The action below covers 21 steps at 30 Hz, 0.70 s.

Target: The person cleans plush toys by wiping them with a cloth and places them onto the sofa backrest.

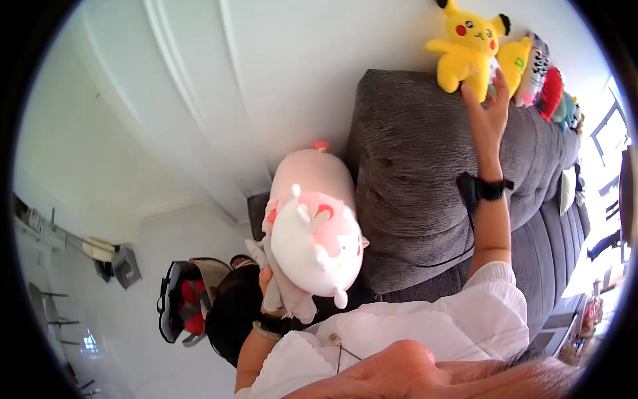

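My left hand (267, 286) is closed on a soft bundle of plush toys, its fingers partly hidden behind them. In that bundle are a white and pink round plush (299, 243), a grey-white plush (289, 282) and a long pink plush (312, 174). My right hand (490, 120) reaches up over the sofa back with its fingers spread. Its fingertips are at the lower edge of a yellow plush toy (462, 63) with black-tipped ears; whether they touch it I cannot tell. A second yellow plush (514, 63) sits just beside them.
The grey sofa (419, 166) fills the middle right. Along its back stand a red plush (551, 93), a blue-grey plush (566, 112) and others. At the left are a bag with red contents (193, 306), a black item (232, 319) and a grey box (126, 267).
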{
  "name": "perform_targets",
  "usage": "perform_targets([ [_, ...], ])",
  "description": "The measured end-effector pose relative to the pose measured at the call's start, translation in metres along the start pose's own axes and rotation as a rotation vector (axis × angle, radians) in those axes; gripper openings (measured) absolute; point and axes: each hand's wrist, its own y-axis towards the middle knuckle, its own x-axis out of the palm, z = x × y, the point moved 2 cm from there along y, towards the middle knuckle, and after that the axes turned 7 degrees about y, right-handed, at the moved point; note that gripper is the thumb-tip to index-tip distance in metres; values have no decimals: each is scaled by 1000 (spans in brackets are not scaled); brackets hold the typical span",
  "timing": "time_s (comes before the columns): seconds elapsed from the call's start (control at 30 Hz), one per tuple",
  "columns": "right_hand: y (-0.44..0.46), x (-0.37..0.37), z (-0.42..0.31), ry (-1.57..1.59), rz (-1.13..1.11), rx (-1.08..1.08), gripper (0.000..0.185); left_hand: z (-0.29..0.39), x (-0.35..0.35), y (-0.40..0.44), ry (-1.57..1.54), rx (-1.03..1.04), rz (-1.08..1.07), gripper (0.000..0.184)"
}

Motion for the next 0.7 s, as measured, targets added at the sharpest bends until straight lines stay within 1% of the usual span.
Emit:
perform_targets([
  [0.07,-42,18,-50,252,-556,46,84,1,12,9,-39,-18,-28,94],
  [0.1,-65,28,-65,379,-881,50,98,2,17,12,-63,-28,-37,94],
  [0.13,-90,38,-84,395,-1032,-6,101,2,17,11,-79,-39,-32,95],
  [0.2,-124,54,-103,391,-1221,-214,93,1,19,12,-117,-47,-34,95],
  [0.3,-133,61,-112,465,-1239,-225,78,-1,19,6,-144,-43,-24,95],
  [0.4,-120,68,-112,619,-1210,-174,65,-4,19,-1,-162,-45,-9,95],
  [0.43,-118,74,-122,662,-1173,-174,54,-5,17,-5,-168,-48,-2,95],
  [0.53,-121,86,-133,706,-1417,-250,40,-8,9,-23,-187,-65,31,95],
  [0.57,-123,90,-134,791,-1485,-225,27,-10,4,-29,-197,-66,44,96],
  [0.67,-126,96,-124,812,-1558,-165,23,-16,-6,-37,-212,-72,59,96],
  [0.7,-129,96,-122,808,-1489,-74,19,-19,-8,-36,-217,-77,58,96],
])
